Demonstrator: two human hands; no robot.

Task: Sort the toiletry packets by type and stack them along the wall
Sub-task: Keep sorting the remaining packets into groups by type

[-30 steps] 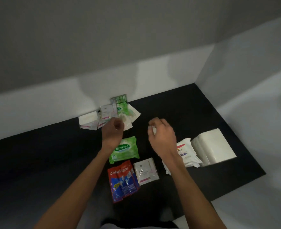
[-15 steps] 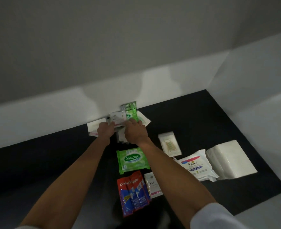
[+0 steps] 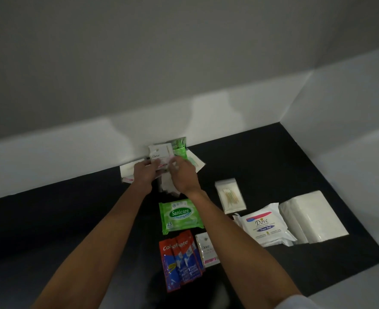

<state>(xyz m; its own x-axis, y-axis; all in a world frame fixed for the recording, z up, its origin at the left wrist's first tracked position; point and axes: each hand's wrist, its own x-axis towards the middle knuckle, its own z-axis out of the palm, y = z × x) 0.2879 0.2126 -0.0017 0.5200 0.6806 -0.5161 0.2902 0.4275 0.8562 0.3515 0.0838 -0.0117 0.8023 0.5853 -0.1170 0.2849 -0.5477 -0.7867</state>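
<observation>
Two bare hands meet at the heap of small sachets against the white wall (image 3: 50, 150). Farthest left, a plain white flat packet (image 3: 127, 172) lies at the wall's foot. The left hand (image 3: 144, 175) and the right hand (image 3: 181, 173) both pinch the small white sachet marked "Dove" (image 3: 159, 153), which stands tilted against the wall; just right of it sit glossy green sachets (image 3: 180, 148), writing unreadable. Below the hands, on the black mat (image 3: 50, 219), lies the green wipes pack reading "Sanicare" and "15" (image 3: 180, 216); nearer the camera, red-and-blue "Colgate" toothpaste sachets (image 3: 180, 260) touch another white "Dove" sachet (image 3: 207, 250). Further right come a clear bag of cotton swabs (image 3: 229, 195), a white wipes pack marked "Dove Fresh Red" (image 3: 264, 225) and a white tissue pack (image 3: 313, 216) just beside it. Bare mat stretches wide at left and along the wall toward the right corner. Half a second ago the hands covered the sachet; now it is lifted higher, its label plain.
</observation>
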